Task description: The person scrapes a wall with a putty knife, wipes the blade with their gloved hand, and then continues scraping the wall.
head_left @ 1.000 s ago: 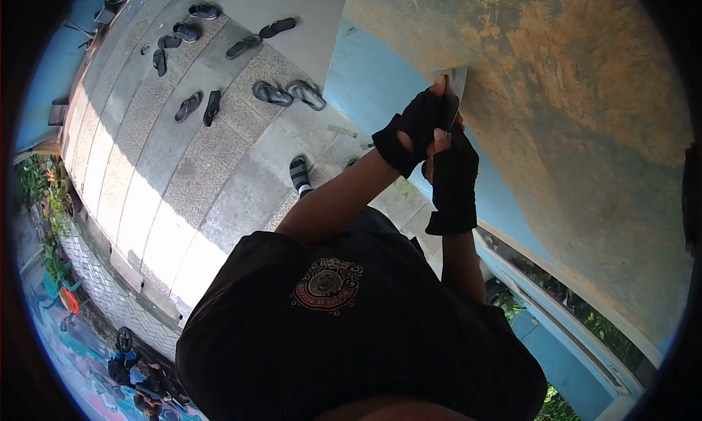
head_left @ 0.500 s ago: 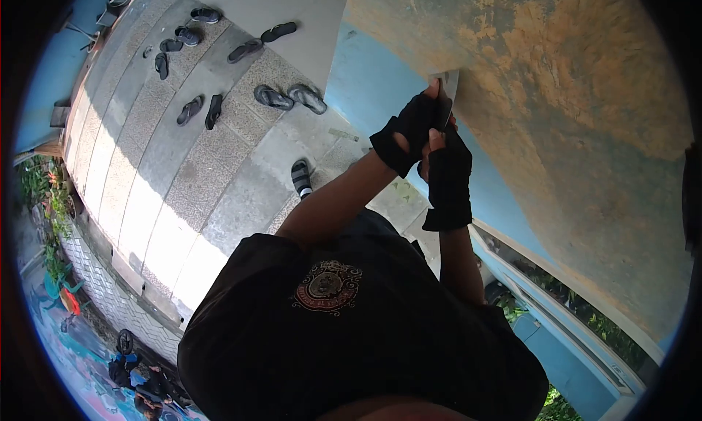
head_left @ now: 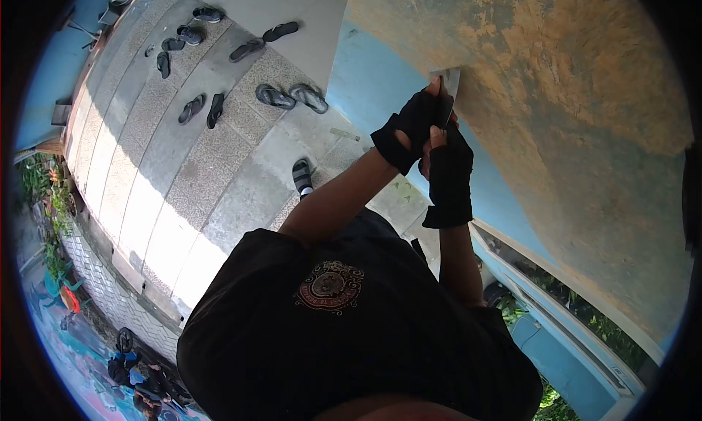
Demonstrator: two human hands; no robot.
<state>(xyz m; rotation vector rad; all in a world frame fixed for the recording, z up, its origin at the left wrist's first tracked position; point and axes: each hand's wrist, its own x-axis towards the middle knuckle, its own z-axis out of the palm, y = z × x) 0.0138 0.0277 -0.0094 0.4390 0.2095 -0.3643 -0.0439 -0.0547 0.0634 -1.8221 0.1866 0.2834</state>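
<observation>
Left hand: the left hand (head_left: 409,128), in a black fingerless glove, is clamped on the scraper (head_left: 450,77). Its bare fingers (head_left: 436,89) are pressed together along the back of the blade.
Right hand: the right hand (head_left: 447,174), gloved the same way, sits just below and touches the left. Its fingers are curled shut on what seems to be the scraper's handle, which is hidden between the gloves.
Scraper: the metal blade lies flat against the wall (head_left: 585,128), at the line where the blue paint (head_left: 373,77) meets the bare orange-brown patch.
Change: over the last second both hands and the blade have shifted only slightly up and to the left along that line, then settled. The grip is unchanged.
Meaning: judged from this, it is a short, pressed stroke at the paint's edge rather than a long sweep. Blue paint lies to the left of the blade and a broad stripped area to its right.
Around: pairs of sandals (head_left: 281,95) lie on the tiled floor (head_left: 183,179) well below. A window frame (head_left: 556,304) runs under the wall at the lower right.
</observation>
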